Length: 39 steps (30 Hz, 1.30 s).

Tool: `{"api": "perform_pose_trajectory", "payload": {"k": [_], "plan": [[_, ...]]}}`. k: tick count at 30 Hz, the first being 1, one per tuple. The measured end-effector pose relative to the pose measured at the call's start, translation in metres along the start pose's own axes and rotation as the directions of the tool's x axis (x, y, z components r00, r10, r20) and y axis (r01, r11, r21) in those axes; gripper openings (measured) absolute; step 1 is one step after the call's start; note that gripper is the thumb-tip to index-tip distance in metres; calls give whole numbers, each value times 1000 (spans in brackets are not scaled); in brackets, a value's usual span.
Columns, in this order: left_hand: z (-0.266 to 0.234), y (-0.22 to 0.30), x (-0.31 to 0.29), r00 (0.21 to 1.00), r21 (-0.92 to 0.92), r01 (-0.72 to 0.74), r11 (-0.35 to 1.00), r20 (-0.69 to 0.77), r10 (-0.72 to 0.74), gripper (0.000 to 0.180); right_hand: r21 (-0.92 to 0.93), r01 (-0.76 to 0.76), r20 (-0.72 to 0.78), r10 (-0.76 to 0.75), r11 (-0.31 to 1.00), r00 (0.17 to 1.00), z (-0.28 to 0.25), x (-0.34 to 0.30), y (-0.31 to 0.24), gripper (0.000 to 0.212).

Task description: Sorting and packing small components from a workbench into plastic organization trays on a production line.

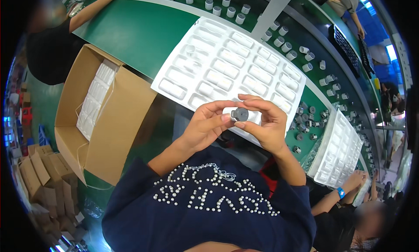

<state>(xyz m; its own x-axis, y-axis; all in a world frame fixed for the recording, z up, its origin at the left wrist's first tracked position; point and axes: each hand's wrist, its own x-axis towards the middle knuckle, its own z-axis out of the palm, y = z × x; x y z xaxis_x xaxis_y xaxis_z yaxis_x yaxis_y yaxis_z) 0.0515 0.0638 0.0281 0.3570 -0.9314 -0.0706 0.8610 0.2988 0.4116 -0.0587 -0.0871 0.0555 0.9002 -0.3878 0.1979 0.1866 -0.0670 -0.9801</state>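
Hands (201,126) (271,121) curled; cylinder (241,114) between fingertips (225,117)

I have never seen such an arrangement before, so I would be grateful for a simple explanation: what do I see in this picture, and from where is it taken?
There is no robot here. A person works with bare hands, and a wide fisheye camera on the person's head looks down, so straight edges bend near the rim.

The left hand and right hand together hold a small white cylinder with a grey end.

Beyond them, a white moulded tray with rows of hollows lies on a green work surface. Farther back stand more white cylinders with grey tops. At left is an open cardboard box with white trays inside. Co-workers appear near both side edges.
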Motion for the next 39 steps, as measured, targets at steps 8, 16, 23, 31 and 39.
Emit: {"api": "perform_pose_trajectory", "payload": {"k": [8, 16, 23, 31, 39], "plan": [[0, -26, 6, 999, 479, 20, 877, -40, 0, 36, -615, 374, 283, -248, 694, 926, -12, -4, -15, 37], [2, -36, 21, 996, 503, 62, 862, -85, -22, 49, -673, 423, 307, -291, 607, 906, -37, 0, -20, 40], [1, -4, 26, 927, 798, -297, -524, 373, 44, 43, -714, -367, -602, -257, 597, 756, -225, 50, 25, 34], [-20, 3, 19, 974, 934, -158, -320, 200, 102, 37, -823, -410, -421, 63, 394, 905, -288, 70, 55, 50], [-9, 30, 3, 882, 767, -285, -575, 445, 157, 35, -817, -570, -554, -396, 88, 733, -462, 88, 55, 35]]}}
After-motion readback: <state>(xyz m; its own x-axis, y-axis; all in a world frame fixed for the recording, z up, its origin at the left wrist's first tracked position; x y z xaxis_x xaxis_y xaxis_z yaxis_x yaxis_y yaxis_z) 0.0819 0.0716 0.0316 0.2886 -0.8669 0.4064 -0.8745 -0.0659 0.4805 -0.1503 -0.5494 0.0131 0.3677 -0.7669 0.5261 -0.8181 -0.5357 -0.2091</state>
